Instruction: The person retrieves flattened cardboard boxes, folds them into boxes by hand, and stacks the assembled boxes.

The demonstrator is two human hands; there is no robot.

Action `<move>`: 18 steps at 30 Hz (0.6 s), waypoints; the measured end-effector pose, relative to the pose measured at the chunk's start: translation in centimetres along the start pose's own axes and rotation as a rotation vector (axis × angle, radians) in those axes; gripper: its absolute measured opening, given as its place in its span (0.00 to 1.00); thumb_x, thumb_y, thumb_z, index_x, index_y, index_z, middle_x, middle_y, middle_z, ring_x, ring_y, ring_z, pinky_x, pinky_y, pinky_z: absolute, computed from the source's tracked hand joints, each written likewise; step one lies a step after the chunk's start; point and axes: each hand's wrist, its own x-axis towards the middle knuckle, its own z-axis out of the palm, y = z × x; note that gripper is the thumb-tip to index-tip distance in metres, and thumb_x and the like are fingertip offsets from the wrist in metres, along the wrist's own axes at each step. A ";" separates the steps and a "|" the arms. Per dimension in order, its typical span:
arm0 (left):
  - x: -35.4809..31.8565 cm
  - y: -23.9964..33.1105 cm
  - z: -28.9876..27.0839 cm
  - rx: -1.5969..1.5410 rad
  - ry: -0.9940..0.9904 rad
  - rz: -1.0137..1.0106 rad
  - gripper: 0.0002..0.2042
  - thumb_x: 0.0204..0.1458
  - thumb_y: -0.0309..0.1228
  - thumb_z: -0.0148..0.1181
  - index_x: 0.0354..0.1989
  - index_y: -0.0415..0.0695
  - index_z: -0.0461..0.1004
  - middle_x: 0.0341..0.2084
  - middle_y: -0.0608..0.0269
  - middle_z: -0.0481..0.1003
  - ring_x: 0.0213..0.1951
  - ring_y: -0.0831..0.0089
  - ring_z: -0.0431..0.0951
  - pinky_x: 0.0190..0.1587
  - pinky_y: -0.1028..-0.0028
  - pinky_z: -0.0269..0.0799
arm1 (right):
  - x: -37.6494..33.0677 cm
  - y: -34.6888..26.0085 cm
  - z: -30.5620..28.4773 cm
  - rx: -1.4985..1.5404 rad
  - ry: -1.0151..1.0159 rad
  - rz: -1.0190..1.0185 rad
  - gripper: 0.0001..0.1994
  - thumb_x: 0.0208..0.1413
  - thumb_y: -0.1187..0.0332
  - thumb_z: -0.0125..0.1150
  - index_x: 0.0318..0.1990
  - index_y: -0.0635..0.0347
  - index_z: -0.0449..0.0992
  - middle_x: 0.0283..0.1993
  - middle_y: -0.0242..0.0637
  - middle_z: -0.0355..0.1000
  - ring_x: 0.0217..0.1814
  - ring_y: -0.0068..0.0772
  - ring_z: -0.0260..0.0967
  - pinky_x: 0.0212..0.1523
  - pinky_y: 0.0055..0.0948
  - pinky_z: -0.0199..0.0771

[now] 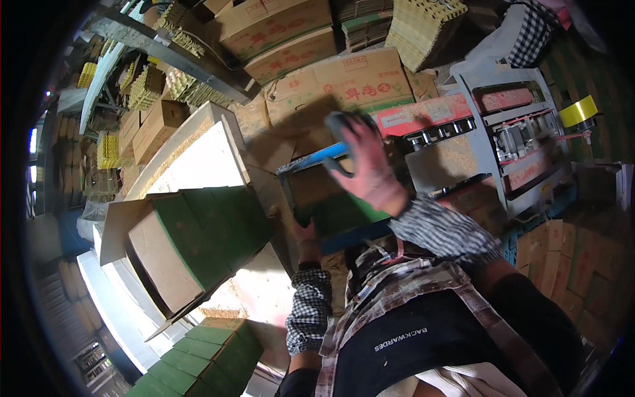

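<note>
My right hand [365,159], in a pink glove with dark fingertips, is raised over a blue-edged frame [319,157] with its fingers apart. It appears to hold nothing. Lower and to the left, my left hand [305,233] is at the frame's left end, in shadow. Its fingers are too dark to make out. A shaded brown and green surface, perhaps a carton [337,208], lies inside the frame between my hands. To the right the frame meets a carton sealing machine [489,135] with red side rails, small rollers and a grey upright frame.
A roll of yellow tape [578,112] sits at the machine's far right. Left of me stands a large green carton [211,221] with open flaps, above more green cartons [205,357]. Brown cartons [337,83] and stacked egg trays [420,30] line the back. A person's checked sleeve [531,33] shows top right.
</note>
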 end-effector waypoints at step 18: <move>-8.8 2.4 -20.7 -1.032 0.314 0.147 0.19 0.60 0.37 0.47 0.53 0.36 0.69 0.47 0.53 0.73 0.48 0.62 0.74 0.54 0.67 0.68 | -9.2 -1.9 6.6 0.772 -0.338 0.456 0.29 0.47 0.72 0.64 0.58 0.64 0.63 0.56 0.50 0.66 0.61 0.43 0.63 0.61 0.33 0.61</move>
